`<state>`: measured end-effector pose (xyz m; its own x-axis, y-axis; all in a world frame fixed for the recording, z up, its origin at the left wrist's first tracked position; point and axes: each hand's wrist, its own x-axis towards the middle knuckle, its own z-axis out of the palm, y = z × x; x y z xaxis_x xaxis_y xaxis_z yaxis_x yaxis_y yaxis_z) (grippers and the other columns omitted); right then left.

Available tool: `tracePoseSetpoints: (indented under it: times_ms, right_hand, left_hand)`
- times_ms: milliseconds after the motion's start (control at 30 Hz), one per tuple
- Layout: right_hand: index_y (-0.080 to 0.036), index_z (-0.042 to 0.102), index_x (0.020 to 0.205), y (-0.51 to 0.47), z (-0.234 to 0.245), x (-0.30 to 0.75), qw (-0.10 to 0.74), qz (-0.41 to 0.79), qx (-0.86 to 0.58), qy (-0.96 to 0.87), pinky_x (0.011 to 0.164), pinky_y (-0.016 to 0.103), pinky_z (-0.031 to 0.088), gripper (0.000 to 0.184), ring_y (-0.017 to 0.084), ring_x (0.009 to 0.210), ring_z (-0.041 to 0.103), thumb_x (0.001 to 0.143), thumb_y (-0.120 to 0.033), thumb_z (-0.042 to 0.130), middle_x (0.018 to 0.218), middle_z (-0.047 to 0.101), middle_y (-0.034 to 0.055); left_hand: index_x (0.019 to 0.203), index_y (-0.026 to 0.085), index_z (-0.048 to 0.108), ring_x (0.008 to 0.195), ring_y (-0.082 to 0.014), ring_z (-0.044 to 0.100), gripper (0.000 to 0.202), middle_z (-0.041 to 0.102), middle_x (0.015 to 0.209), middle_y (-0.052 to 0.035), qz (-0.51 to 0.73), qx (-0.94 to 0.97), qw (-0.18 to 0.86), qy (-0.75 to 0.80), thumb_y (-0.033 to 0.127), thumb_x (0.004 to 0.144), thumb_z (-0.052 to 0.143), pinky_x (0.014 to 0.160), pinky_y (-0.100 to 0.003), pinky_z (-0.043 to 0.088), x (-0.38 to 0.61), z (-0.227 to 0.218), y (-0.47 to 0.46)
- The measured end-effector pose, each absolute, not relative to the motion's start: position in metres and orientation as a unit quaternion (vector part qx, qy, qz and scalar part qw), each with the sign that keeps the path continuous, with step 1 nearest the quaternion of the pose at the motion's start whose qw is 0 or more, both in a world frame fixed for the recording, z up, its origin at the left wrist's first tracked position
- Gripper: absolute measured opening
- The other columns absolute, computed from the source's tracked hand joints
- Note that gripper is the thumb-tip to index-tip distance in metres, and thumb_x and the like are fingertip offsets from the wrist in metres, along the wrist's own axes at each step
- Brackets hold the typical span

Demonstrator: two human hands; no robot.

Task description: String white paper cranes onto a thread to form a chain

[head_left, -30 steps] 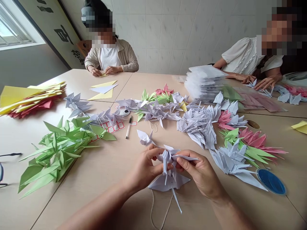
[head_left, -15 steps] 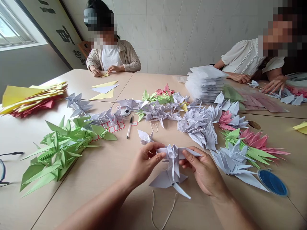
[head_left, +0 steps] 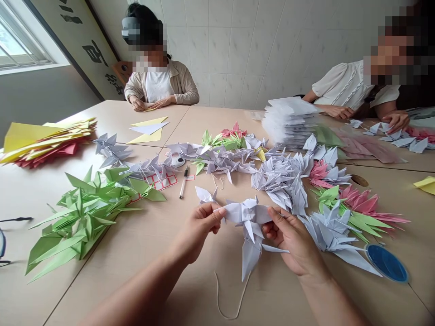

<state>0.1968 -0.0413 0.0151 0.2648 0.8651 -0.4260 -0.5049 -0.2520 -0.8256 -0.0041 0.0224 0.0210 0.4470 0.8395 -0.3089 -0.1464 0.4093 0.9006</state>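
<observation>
A white origami crane (head_left: 248,213) is stretched between my two hands just above the table. My left hand (head_left: 201,228) pinches its left wing between thumb and fingers. The right wing is pinched the same way by my right hand (head_left: 288,237). Another white folded paper piece (head_left: 253,253) hangs right below the crane; how the two are joined is hidden. A loop of thin string (head_left: 227,317) lies on the table beneath. One more white crane (head_left: 205,195) rests just beyond my left hand.
Green folded cranes (head_left: 78,217) are heaped at left, white cranes (head_left: 283,179) across the middle. A pen (head_left: 183,183), coloured paper stack (head_left: 44,140), plastic-wrapped sheets (head_left: 288,122) and a round blue lid (head_left: 386,262) lie around. Two people sit opposite, hands on papers.
The crane has turned between my hands, its wings now spread flatter and wider. The paper piece below it has swung round. My left hand has shifted slightly left.
</observation>
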Motion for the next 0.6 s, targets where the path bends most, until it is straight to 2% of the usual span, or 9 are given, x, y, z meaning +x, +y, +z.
tracePoseSetpoints:
  times_ms: [300,600]
  right_hand:
    - [-0.017,0.063,0.069,-0.0414,0.0175,0.1983,0.572,0.603,-0.533,-0.157,0.045,0.015,0.043,0.039,0.007,0.05,0.05,0.06,-0.045,0.088,0.057,0.058,-0.0036]
    - [-0.016,0.062,0.067,-0.0401,0.0193,0.1992,0.553,0.581,-0.571,-0.176,0.04,0.013,0.034,0.043,0.005,0.045,0.047,0.058,-0.049,0.088,0.053,0.056,-0.0043]
  left_hand:
    - [0.071,0.014,0.063,0.053,-0.0044,0.044,0.031,0.052,0.058,0.004,0.32,0.288,0.813,0.393,0.034,0.065,0.086,0.051,-0.015,0.035,-0.0062,0.0186,0.0262]
    - [0.073,0.013,0.066,0.054,-0.0029,0.05,0.027,0.061,0.069,0.0014,0.334,0.256,0.818,0.392,0.031,0.068,0.085,0.052,-0.013,0.041,-0.0058,0.018,0.0288]
